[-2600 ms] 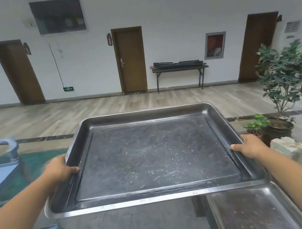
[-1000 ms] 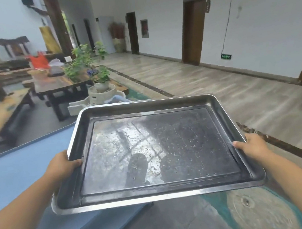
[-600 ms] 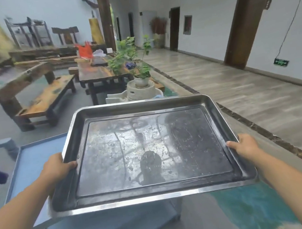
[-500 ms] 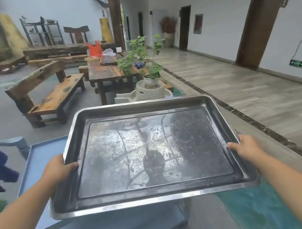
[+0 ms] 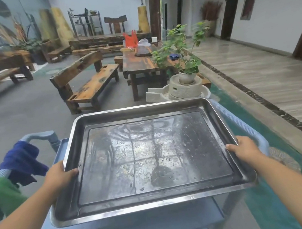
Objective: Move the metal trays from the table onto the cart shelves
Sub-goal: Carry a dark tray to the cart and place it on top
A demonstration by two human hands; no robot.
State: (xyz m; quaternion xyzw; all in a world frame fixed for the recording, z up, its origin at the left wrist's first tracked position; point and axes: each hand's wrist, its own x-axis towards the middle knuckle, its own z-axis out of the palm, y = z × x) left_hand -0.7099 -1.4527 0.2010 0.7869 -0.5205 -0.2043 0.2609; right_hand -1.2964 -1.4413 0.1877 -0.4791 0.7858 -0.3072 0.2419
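Cloth (image 5: pixel 21 162) on left handle (image 5: pixel 39 135), near left hand (image 5: pixel 58 176): may snag.
Left hand grips tray (image 5: pixel 147 153) rim, thumb on top, fingers hidden under.
Tray over cart (image 5: pixel 122 226) top shelf, contact unclear; lowering may pinch fingers.
Right hand (image 5: pixel 244 150) grips likewise, just beside right handle (image 5: pixel 244 127): knock may tilt tray.

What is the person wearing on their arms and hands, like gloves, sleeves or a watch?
Nothing that shows. The left hand and right hand have no gloves, and no ring is visible. The left forearm and right forearm are uncovered to the picture's edge: no sleeves, watch or bracelet in view.
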